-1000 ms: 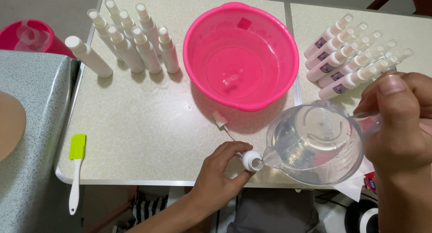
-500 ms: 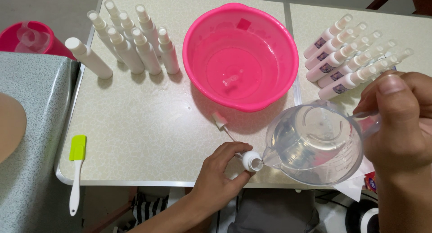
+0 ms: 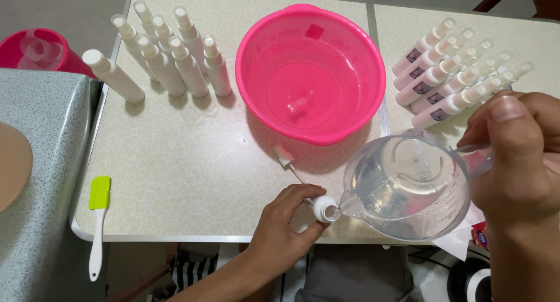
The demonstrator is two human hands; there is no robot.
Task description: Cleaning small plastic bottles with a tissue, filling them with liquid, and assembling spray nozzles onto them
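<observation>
- Now the left hand point(image 3: 286, 220) closes its grip around an open white bottle point(image 3: 322, 209) at the bench point(image 3: 192, 162) edge.
- Right hand point(image 3: 513, 162) grips the tilted jug point(image 3: 408, 185), spout at the bottle's mouth.
- Filling looks midway: jug part full, uncapped bottles point(image 3: 169, 60) waiting, capped bottles point(image 3: 455, 74) lying right.

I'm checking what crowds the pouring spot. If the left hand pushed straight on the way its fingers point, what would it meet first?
The left hand points right, fingers wrapped on the small white bottle. Going on, it would probably meet the clear jug, whose spout is at the bottle's mouth; depth is unclear.
</observation>
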